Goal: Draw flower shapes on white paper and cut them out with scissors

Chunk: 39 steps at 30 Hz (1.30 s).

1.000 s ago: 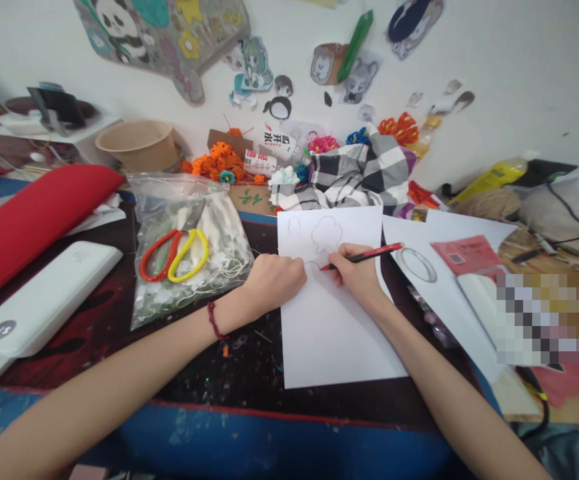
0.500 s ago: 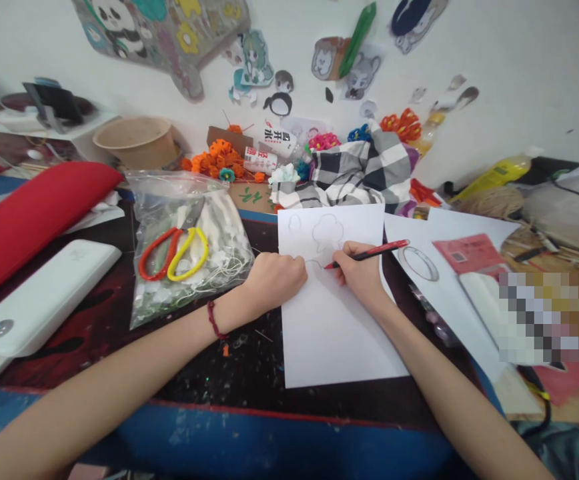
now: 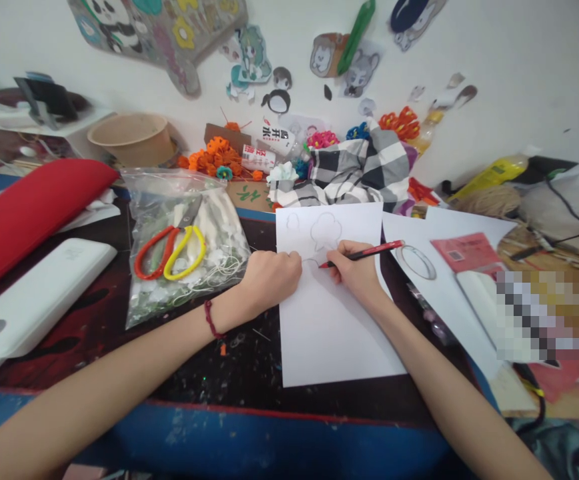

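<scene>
A white sheet of paper (image 3: 337, 333) lies on the dark tabletop, with a faint cloud-like outline and a small rounded shape near its top. My right hand (image 3: 353, 270) grips a red and black pencil (image 3: 377, 250), its tip touching the paper by a short curved line. My left hand (image 3: 274, 277) is curled into a fist at the paper's left edge; whether its fingers hold anything is hidden. Left of it, scissors (image 3: 170, 252) with orange and yellow handles rest on a clear plastic bag (image 3: 144, 300) of white and green pieces.
A white power bank (image 3: 49, 290) and a red case (image 3: 34, 220) lie at the left. Behind are a round tan container (image 3: 132, 143), orange flowers and checkered cloth (image 3: 364, 170). Tape (image 3: 418, 261) and more paper sit at the right.
The whole view has shifted slightly, so things appear a little further left. Both hands keep nearly the same places on the paper, and the pencil is still in my right hand.
</scene>
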Motion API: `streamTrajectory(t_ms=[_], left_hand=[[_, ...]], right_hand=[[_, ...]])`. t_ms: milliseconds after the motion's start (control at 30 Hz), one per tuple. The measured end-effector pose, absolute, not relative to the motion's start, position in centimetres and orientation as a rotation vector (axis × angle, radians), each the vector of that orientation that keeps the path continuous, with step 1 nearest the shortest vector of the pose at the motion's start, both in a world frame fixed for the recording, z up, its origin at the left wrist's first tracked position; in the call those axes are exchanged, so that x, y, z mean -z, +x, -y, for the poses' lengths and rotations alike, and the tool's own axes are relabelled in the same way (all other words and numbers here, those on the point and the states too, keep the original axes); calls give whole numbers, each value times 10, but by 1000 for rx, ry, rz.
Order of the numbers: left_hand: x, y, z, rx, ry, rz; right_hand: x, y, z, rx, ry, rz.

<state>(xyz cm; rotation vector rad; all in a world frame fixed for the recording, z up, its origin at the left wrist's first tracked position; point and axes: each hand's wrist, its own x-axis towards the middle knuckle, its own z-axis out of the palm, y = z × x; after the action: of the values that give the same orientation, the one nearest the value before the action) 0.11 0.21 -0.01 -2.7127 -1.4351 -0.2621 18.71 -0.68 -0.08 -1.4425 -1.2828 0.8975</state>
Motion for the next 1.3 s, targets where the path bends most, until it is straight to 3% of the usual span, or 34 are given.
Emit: streamTrajectory(t_ms=[767,1300], left_hand=[[-5,-1,-14,328,-2611,1760],[-3,-1,-13,356,-2630,1745]], right_hand=[[-2,160,17,-925,-1362,1282],[4,155,17,-939,-1432,1335]])
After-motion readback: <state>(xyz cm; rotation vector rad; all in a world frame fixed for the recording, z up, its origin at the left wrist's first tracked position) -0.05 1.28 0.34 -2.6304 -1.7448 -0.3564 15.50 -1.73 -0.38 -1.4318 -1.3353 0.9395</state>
